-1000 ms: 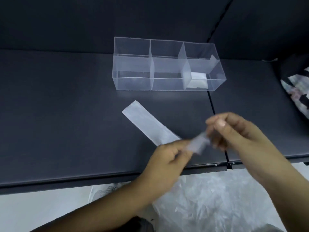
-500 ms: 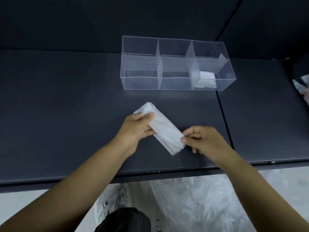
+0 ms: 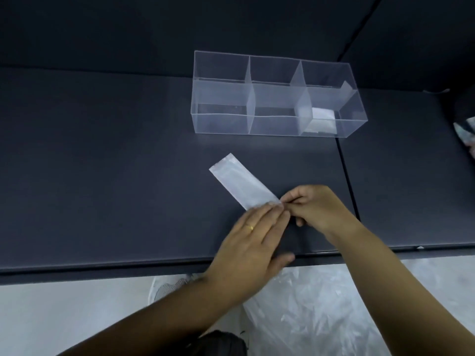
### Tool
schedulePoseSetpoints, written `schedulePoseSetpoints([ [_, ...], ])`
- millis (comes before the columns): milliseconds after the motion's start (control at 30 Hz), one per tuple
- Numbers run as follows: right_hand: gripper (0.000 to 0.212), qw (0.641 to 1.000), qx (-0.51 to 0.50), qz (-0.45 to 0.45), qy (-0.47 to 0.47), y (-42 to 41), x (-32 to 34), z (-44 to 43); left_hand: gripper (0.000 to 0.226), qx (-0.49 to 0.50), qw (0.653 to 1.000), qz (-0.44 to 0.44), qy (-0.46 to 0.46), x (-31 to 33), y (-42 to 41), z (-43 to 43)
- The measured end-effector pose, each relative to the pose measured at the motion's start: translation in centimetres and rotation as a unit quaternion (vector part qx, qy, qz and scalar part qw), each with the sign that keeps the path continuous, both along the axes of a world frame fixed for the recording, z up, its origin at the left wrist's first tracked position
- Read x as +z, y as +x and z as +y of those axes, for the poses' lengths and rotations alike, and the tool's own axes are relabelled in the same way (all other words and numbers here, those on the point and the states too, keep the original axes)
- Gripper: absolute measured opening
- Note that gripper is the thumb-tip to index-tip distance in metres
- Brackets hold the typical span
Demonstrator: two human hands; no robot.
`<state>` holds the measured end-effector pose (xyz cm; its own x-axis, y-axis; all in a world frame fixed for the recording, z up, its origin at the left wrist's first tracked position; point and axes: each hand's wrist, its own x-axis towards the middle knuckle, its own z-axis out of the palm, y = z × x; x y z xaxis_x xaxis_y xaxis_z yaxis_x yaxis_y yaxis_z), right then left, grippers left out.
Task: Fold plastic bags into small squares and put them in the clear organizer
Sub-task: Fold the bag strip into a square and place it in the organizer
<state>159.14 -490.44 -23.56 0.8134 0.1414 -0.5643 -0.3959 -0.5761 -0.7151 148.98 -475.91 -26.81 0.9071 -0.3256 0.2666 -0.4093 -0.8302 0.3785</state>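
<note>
**Next fold starts at near end**

Head view: white folded plastic-bag strip lies flat on dark table, long axis running up-left, away from both hands. L hand is flat w/ straight fingers pressing the near end. R hand grip pinches that end's corner. Clear three-compartment organizer sits beyond.

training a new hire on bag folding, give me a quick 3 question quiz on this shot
1. True or false: the left compartment of the clear organizer already holds a folded bag.
2. What is the left hand doing to the folded strip on the table? A: pinching its far end. B: pressing its near end with straight fingers. C: hovering well clear of it.
3. Which hand pinches the strip's near end with curled fingers?

Key
1. False: the folded bag lies in the right compartment.
2. B.
3. The right hand.
</note>
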Motion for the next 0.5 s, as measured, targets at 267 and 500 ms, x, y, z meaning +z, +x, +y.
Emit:
schedulePoseSetpoints([
  [267, 0.012, 1.000, -0.006, 0.003, 0.010, -0.3, 0.8, -0.3, 0.058, 0.048, 0.999, 0.000, -0.006, -1.3, -0.7, 0.4],
  [500, 0.017, 0.993, -0.043, 0.051, 0.095, -1.3, 2.0, -0.9, 0.037, 0.100, 0.993, -0.030, -0.060, -0.6, 1.5, 1.3],
])
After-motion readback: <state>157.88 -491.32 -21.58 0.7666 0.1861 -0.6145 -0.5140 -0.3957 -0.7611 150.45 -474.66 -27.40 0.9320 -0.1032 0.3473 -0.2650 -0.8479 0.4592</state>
